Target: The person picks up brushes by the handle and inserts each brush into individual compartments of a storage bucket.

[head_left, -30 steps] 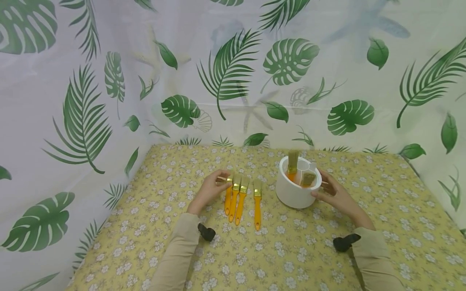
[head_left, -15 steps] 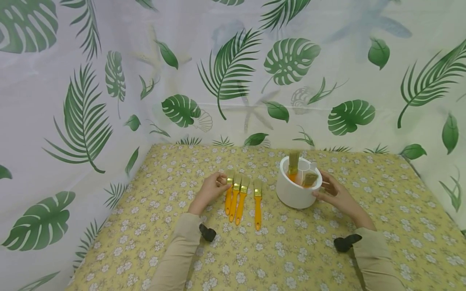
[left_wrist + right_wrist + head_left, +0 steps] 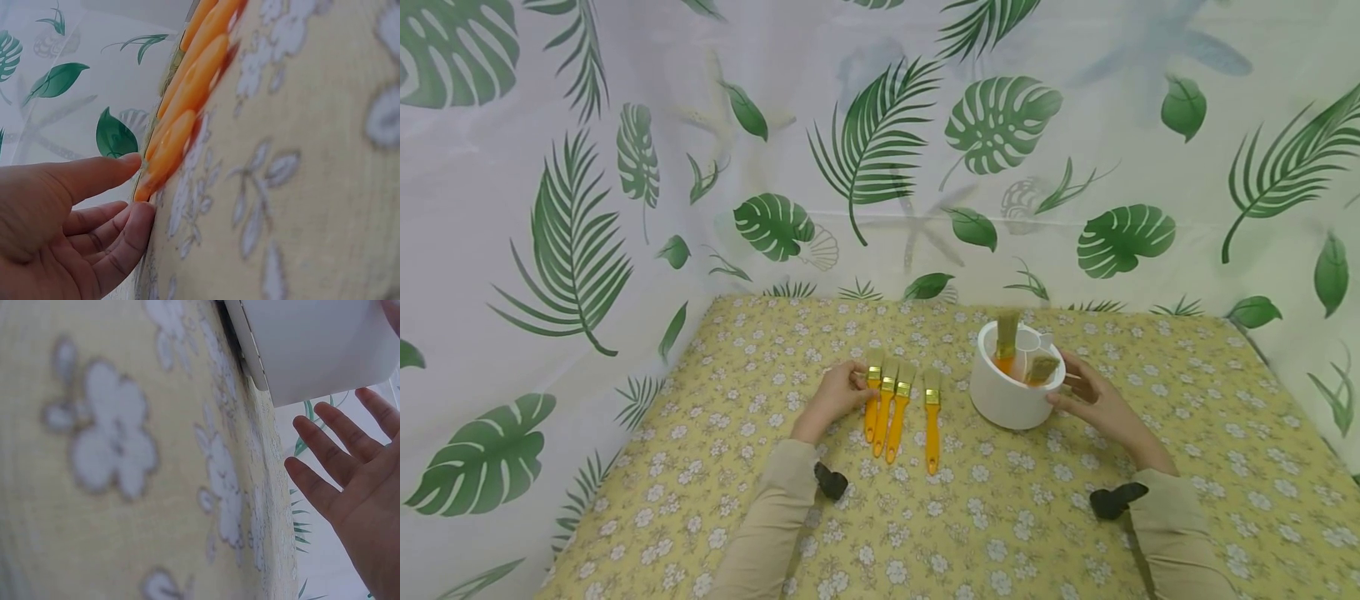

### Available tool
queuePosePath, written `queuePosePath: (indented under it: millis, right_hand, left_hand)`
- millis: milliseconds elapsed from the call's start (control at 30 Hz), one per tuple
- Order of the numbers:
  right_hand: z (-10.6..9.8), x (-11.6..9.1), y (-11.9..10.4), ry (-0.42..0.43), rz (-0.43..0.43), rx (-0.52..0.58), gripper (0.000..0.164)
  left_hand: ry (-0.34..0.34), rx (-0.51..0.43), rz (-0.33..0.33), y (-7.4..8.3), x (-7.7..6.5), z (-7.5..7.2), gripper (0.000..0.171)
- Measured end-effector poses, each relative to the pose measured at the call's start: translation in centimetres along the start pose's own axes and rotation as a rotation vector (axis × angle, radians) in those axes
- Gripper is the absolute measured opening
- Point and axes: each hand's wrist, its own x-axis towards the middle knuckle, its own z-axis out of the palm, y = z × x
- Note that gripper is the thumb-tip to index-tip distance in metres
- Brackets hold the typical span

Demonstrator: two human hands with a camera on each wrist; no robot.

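In the head view, my left hand is at the leftmost of several paintbrushes lying on the cloth, the leftmost paintbrush between thumb and curled fingers. Close by lie two more paintbrushes, with another paintbrush a little apart to the right. All have orange handles, brass-coloured ferrules and pale bristles. A round white divided holder stands upright, with two paintbrushes in it, bristles up. Beside its right wall is my right hand, fingers spread and straight, thumb at the wall. The right wrist view shows the holder's side above the fingertips.
A yellow floral cloth covers the table. White leaf-printed sheets hang along the back and sides. Black straps with small devices are on both wrists.
My left thumb and fingers have slid slightly toward me along the leftmost paintbrush. The right hand stays beside the holder, and the paintbrushes lie nearly as before.
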Motion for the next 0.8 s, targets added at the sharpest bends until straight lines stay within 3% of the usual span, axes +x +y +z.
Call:
queuePosePath:
  millis: [333, 800]
  right_hand:
    - [-0.1, 0.0, 0.3, 0.002, -0.011, -0.018, 0.069]
    - [-0.2, -0.2, 0.4, -0.008, 0.011, 0.005, 0.068]
  left_hand:
    - [0.006, 0.046, 0.002, 0.1, 0.1, 0.3, 0.054]
    - [0.07, 0.091, -0.091, 1.3, -0.3, 1.0, 0.041]
